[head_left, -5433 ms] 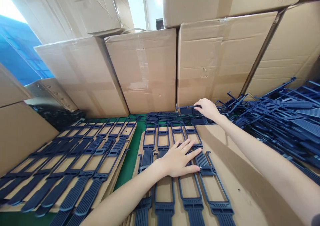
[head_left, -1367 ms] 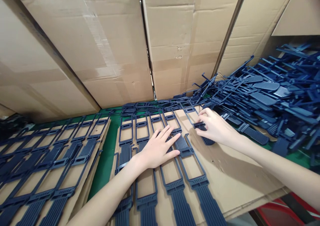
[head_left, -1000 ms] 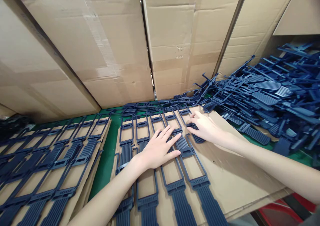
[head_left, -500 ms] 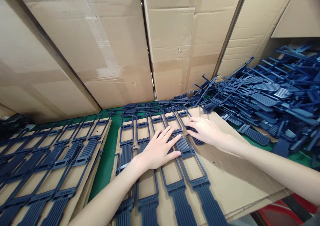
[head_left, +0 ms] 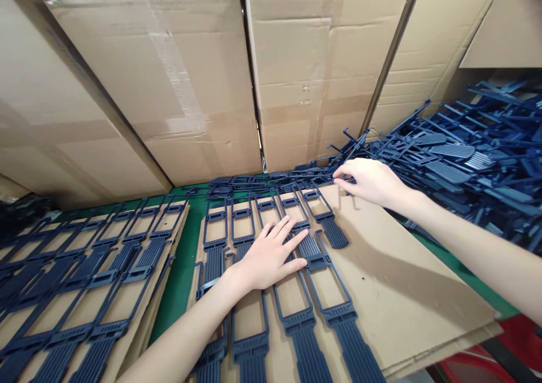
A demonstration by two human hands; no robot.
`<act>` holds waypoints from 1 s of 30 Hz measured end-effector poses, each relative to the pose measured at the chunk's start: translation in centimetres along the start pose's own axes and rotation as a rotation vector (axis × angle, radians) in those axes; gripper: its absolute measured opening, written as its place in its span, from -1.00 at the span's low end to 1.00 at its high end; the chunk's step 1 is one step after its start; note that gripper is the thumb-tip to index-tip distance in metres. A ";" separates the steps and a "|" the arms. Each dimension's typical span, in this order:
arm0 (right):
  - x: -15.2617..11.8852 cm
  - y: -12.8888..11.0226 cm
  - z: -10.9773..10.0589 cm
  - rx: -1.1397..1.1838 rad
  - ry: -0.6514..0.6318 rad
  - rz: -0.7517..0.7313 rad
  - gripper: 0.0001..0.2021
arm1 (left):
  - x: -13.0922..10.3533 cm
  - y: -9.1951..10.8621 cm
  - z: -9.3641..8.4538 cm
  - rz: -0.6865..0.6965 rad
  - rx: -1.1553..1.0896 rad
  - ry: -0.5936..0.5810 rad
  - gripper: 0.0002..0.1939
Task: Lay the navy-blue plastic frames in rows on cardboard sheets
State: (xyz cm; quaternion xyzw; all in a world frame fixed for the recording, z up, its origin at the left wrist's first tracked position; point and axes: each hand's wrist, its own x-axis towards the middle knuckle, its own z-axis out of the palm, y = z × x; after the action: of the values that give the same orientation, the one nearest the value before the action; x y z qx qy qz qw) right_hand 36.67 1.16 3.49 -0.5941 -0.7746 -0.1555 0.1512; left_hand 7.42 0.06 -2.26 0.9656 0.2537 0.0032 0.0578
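My left hand (head_left: 273, 253) lies flat with fingers spread over several dark blue plastic frames with ribbed paddle ends, set in rows on a cardboard sheet (head_left: 393, 298). It covers parts of the frames beneath it. My right hand (head_left: 370, 182) hovers beyond the sheet's far right edge, beside the loose blue parts; its thumb and fingers are curved with a gap between them, and nothing shows in its grasp. Just left of and below it, one blue plastic frame (head_left: 334, 233) rests at the right end of the far row, its ribbed paddle towards me.
A tall heap of loose blue plastic frames (head_left: 449, 157) spreads at the right, with a thinner line of them along the back. Big cardboard boxes (head_left: 203, 89) wall off the rear. Another cardboard sheet (head_left: 180, 227) with laid-out frames is at left, on a green surface (head_left: 180, 287).
My right hand has let go of the frame at the far row's right end and moved up and away, towards the loose parts. My left hand stays put.
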 end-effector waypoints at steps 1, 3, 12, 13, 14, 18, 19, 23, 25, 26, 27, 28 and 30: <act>0.9 0.7 -0.2 -0.012 -0.038 0.003 -0.77 | 0.0 0.0 0.0 -0.001 -0.003 -0.001 -0.35; 3.0 1.7 -0.2 -0.010 -0.125 -0.015 -0.76 | -0.1 0.1 -0.1 -0.009 -0.012 -0.012 -0.35; 11.3 1.6 6.3 0.037 -0.494 -0.035 -0.46 | -0.1 0.1 -0.2 -0.017 -0.042 -0.031 -0.35; 11.8 1.3 7.2 0.042 -0.498 -0.021 -0.42 | -0.1 0.0 -0.2 -0.017 -0.046 -0.029 -0.35; 12.2 0.9 7.9 0.048 -0.501 -0.011 -0.39 | -0.1 0.0 -0.1 -0.016 -0.051 -0.027 -0.35; 13.2 -0.4 9.5 0.096 -0.481 -0.018 -0.43 | -0.1 -0.1 0.0 -0.009 -0.061 -0.019 -0.34; 13.4 -0.5 9.6 0.116 -0.465 -0.027 -0.49 | -0.1 -0.1 0.0 -0.008 -0.064 -0.017 -0.34; 13.6 -0.5 9.5 0.213 -0.369 -0.050 -0.82 | -0.1 0.0 -0.1 -0.016 -0.079 -0.024 -0.34; 13.7 -0.5 9.0 0.264 -0.269 -0.037 -0.86 | -0.1 0.1 -0.2 -0.021 -0.080 -0.034 -0.34; 13.7 -0.5 8.6 0.289 -0.206 -0.023 -0.86 | -0.1 0.1 -0.2 -0.023 -0.080 -0.038 -0.34; 13.7 -0.7 8.1 0.301 -0.144 -0.008 -0.84 | -0.1 0.1 -0.2 -0.024 -0.078 -0.040 -0.34; 13.6 -0.9 7.4 0.340 -0.074 0.016 -0.82 | -0.1 0.1 -0.1 -0.023 -0.077 -0.039 -0.34; 13.0 -1.5 5.7 0.593 0.090 0.076 -0.85 | -0.1 0.0 0.0 -0.020 -0.075 -0.032 -0.34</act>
State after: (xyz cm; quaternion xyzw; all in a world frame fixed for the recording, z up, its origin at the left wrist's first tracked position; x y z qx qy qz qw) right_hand 31.66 14.54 3.67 -0.5450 -0.7560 0.0572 0.3580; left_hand 7.35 -0.03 -2.29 0.9600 0.2620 -0.0035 0.0983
